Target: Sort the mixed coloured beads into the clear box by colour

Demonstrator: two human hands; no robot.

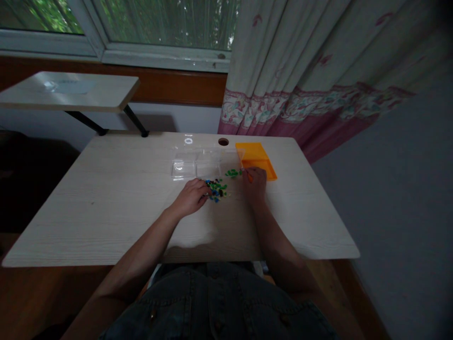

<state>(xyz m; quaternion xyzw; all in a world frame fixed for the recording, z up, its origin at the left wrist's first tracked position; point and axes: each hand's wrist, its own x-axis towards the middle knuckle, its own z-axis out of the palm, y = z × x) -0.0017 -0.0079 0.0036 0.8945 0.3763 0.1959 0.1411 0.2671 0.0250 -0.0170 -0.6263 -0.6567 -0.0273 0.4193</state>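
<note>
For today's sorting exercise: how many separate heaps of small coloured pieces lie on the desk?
2. A mixed-colour heap lies by the left hand; an all-green heap lies beside the right hand, near the orange tray. More may hide under the hands.

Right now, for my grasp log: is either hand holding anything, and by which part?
Cannot tell. The left hand touches the pile of small mixed-colour pieces; the right hand curls beside the orange plastic tray, any hold hidden.
</note>
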